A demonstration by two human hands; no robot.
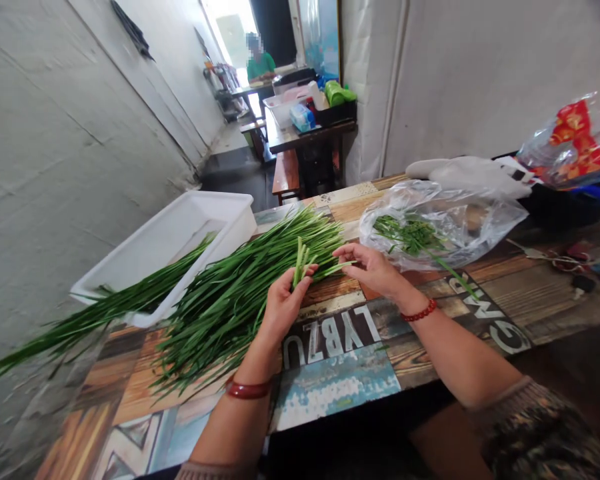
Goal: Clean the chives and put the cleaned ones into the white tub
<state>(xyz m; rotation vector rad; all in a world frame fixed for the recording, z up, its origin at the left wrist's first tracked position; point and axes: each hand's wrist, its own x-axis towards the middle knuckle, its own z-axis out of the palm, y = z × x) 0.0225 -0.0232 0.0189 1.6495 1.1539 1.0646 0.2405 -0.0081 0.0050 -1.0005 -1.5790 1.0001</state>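
My left hand (285, 303) is closed around a small bunch of garlic chives (301, 259), pale stem ends pointing up. My right hand (375, 270) is just right of it, thumb and fingers pinched on the pale end of a garlic chive stalk (336, 269). Beneath and left of my left hand spreads a large pile of garlic chives (230, 287), stems toward the back right and green leaves toward me. Beyond my right hand lies a clear plastic bag (480, 217) with green scraps (410, 233) on it.
A white plastic tub (145, 223) stands at the left, more garlic chives (125, 300) lying across its rim. Keys (583, 285), a pale cloth item (460, 175) and a red-patterned plastic package (575, 143) are at right. Behind are another table (300, 138), a bench (286, 172) and a person in green (261, 67).
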